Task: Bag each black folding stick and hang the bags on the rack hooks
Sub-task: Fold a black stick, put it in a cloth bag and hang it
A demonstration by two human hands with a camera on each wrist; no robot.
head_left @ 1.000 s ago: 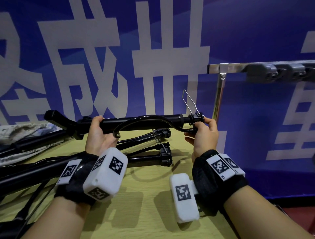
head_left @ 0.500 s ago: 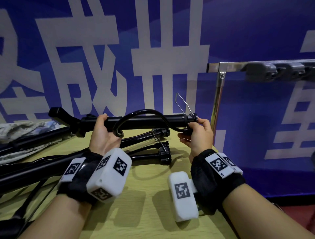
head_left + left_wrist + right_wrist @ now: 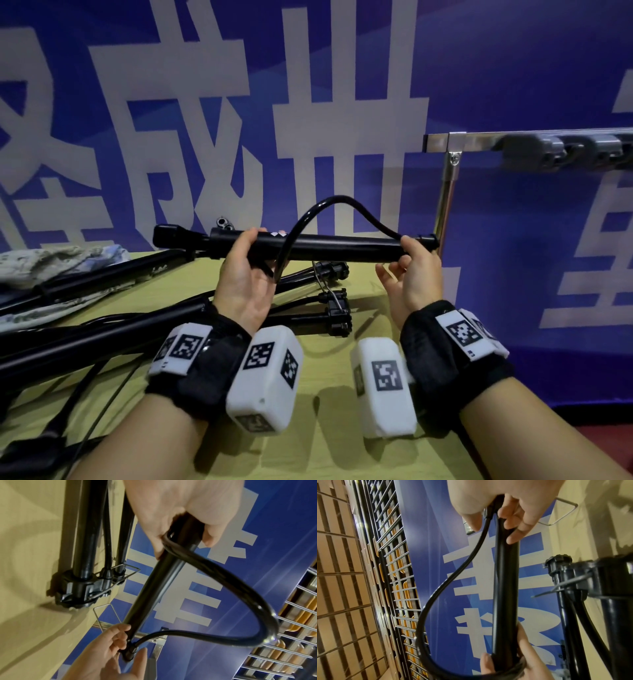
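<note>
Black folding stick (image 3: 308, 245) now raised higher above the desk (image 3: 329, 445), hose arched upward; left hand (image 3: 245, 274) and right hand (image 3: 416, 274) fingers clamped on its ends. Bagging not begun.

Exhibition or demo space, printed blue banner (image 3: 342, 85) backdrop, slatted ceiling (image 3: 342, 588), yellow-green table (image 3: 325, 445)

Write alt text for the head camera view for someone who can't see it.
Two hands hold a black folded stick with a looping black hose level above a yellow-green table: the left hand grips its middle, the right hand pinches its right end. More black sticks lie on the table at left, and a metal rack with grey hooks stands at right before a blue banner.
</note>
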